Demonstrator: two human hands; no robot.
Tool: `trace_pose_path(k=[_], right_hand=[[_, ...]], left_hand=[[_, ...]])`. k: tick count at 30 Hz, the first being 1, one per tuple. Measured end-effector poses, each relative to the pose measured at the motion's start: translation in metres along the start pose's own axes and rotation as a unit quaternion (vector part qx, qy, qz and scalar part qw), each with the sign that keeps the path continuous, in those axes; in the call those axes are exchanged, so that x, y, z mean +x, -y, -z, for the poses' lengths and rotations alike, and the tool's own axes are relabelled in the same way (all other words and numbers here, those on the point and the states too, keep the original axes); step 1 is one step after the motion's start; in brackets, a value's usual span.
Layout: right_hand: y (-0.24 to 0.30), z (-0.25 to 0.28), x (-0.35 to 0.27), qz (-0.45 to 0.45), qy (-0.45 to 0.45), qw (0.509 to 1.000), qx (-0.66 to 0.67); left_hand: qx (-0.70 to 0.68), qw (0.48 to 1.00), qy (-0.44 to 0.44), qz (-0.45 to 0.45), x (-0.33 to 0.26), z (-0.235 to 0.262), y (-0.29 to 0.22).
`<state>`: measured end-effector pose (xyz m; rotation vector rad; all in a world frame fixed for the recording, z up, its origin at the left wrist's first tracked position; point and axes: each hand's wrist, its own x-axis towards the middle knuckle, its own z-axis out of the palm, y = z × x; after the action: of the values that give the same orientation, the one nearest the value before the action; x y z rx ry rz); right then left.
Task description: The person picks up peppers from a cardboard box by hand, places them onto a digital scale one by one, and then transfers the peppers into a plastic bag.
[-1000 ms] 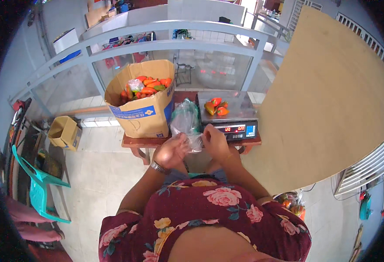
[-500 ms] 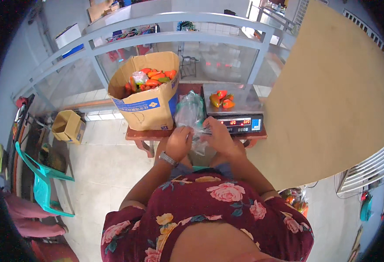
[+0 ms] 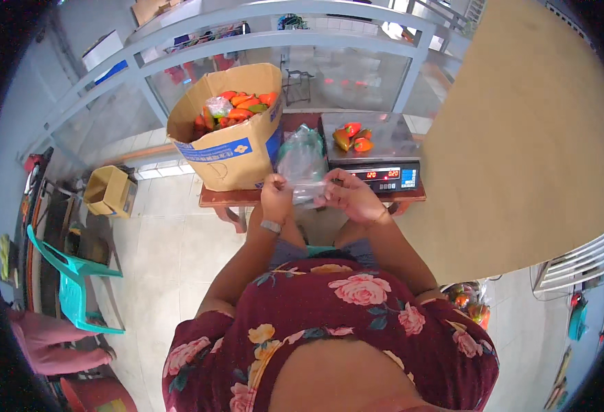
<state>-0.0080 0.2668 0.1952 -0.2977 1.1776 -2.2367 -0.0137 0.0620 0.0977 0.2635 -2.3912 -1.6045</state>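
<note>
Between my hands a clear plastic bag (image 3: 306, 193) is stretched by its edge. My left hand (image 3: 275, 199), with a watch on its wrist, pinches one side of it. Fingers of my right hand (image 3: 354, 196) are closed on the other side. Just beyond lies a heap of clear and greenish plastic bags (image 3: 300, 159) on the small reddish-brown table (image 3: 223, 199). To the right, a digital scale (image 3: 377, 177) carries several red and green peppers (image 3: 351, 137) on its metal plate. A tall cardboard box (image 3: 230, 165) of red peppers (image 3: 240, 112) stands left of the bags.
A metal railing (image 3: 274, 60) with glass panels runs behind the table. A large tan board (image 3: 522, 151) leans at the right. On the left are a small open carton (image 3: 109, 192), a turquoise chair (image 3: 75, 295) and a person's pink-clad leg (image 3: 58, 343). Bagged peppers (image 3: 470, 302) lie by my right elbow.
My hands have moved apart, spreading the plastic bag's edge between them. The view has shifted slightly; box, scale and peppers stay in place.
</note>
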Motion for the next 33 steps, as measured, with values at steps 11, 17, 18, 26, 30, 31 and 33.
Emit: trace_pose_path(k=[11,17,18,26,30,31,33], right_hand=[[-0.002,0.028,0.034,0.146,-0.174,0.625,-0.747],[0.001,0.037,0.064,0.236,-0.229,0.504,-0.799],[-0.002,0.044,0.071,0.291,-0.233,0.468,-0.801],[0.047,0.094,0.139,0.186,-0.029,0.696,-0.693],[0.034,0.131,0.182,0.047,-0.184,0.497,-0.847],[0.028,0.132,0.19,0.035,-0.192,0.413,-0.889],[0.02,0.151,0.204,0.014,-0.206,0.371,-0.905]], left_hand=[[-0.329,0.927,0.169,-0.054,-0.014,0.005,-0.087],[-0.096,0.971,0.143,-0.167,0.012,0.015,-0.071],[-0.096,0.971,0.144,-0.167,0.02,0.013,-0.066],[0.222,0.961,-0.022,-0.163,0.079,0.027,-0.003],[0.071,0.993,0.086,0.049,0.092,0.03,-0.019],[0.074,0.993,0.083,0.049,0.093,0.034,-0.026],[0.127,0.988,0.086,-0.016,0.096,0.03,-0.043]])
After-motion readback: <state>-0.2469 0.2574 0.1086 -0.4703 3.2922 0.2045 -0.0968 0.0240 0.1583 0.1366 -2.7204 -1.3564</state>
